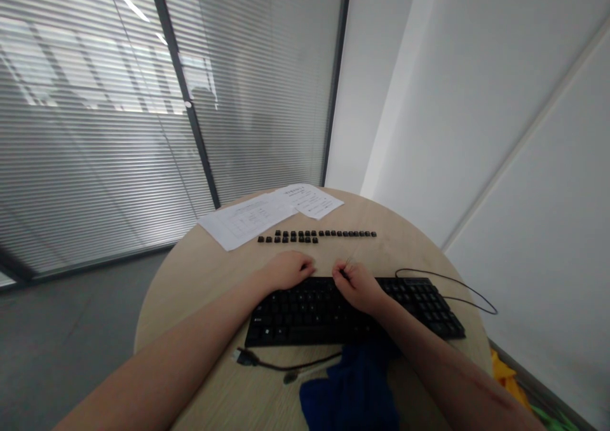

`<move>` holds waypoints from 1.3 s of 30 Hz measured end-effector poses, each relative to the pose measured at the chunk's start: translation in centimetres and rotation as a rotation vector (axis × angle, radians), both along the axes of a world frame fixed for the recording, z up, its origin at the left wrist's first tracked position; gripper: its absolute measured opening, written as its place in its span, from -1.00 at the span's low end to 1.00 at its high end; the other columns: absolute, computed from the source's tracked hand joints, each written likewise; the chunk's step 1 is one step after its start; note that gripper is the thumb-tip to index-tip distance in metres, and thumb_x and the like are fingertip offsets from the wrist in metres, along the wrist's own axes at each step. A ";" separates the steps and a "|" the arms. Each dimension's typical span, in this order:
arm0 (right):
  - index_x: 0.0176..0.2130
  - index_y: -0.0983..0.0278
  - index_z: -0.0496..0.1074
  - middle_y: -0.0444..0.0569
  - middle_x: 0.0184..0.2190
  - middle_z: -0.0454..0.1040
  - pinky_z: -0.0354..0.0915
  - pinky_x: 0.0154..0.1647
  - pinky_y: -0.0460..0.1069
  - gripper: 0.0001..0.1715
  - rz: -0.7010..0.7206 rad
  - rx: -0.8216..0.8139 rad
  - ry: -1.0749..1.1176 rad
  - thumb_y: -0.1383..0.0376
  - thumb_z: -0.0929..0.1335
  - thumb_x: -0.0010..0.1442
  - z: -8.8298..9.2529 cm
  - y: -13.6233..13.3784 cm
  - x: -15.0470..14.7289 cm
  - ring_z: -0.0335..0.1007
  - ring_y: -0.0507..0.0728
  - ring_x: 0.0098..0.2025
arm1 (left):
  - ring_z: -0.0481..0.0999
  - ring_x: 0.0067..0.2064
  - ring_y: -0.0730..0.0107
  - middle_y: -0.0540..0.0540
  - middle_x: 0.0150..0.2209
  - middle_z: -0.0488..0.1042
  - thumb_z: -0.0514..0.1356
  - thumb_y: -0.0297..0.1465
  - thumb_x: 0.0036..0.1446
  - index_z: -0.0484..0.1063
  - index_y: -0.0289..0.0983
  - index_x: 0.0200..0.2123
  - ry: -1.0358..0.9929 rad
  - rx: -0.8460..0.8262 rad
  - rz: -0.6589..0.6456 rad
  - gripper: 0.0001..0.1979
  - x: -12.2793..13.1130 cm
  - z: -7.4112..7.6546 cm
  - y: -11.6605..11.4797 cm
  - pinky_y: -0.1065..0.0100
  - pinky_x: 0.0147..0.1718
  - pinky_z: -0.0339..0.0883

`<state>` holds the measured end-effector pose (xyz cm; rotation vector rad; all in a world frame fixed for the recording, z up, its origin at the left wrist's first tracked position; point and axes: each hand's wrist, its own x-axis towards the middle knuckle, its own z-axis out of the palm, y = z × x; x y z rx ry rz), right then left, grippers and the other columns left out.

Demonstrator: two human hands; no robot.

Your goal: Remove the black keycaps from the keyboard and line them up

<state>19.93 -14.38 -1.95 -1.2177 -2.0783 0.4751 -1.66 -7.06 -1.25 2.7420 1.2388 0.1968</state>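
A black keyboard (305, 316) lies across the round table in front of me. My left hand (288, 270) rests over its upper left edge, fingers curled inward; whatever they hold, if anything, is hidden. Above the middle of the keyboard, my right hand (355, 283) is closed, thumb against fingers. A faint thin line shows by its fingertips, too small to name. Beyond both hands, several loose black keycaps (293, 239) are lined up in two rows, the far one reaching further right.
Printed sheets (248, 220) lie at the table's far left. Nearer me are a USB plug (246, 356) with its cable, a small brush-like item (290, 377) and a blue cloth (350, 396). A cable loop (490, 309) overhangs the right edge. Blinds and walls stand behind.
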 end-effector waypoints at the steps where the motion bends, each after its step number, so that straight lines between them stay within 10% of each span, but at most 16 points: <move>1: -0.42 0.23 0.30 -0.13 -0.58 0.31 0.15 -0.38 -0.04 -0.77 -0.007 0.010 -0.002 0.26 0.21 0.27 -0.1 0.0 0.0 0.28 0.08 -0.49 | 0.44 -0.37 0.29 -0.10 -0.41 0.54 0.06 -0.19 0.28 0.48 -0.24 -0.44 0.004 -0.004 0.001 -0.64 0.0 0.0 0.0 0.34 -0.37 0.21; 39: -0.50 0.22 0.23 -0.12 -0.65 0.33 0.15 -0.48 -0.07 -0.63 -0.056 0.017 0.071 0.23 0.16 0.34 -0.7 -0.5 -0.1 0.28 0.06 -0.58 | 0.45 -0.37 0.27 -0.11 -0.41 0.53 0.06 -0.19 0.29 0.48 -0.25 -0.45 -0.004 -0.004 0.008 -0.63 0.0 0.1 0.0 0.31 -0.37 0.23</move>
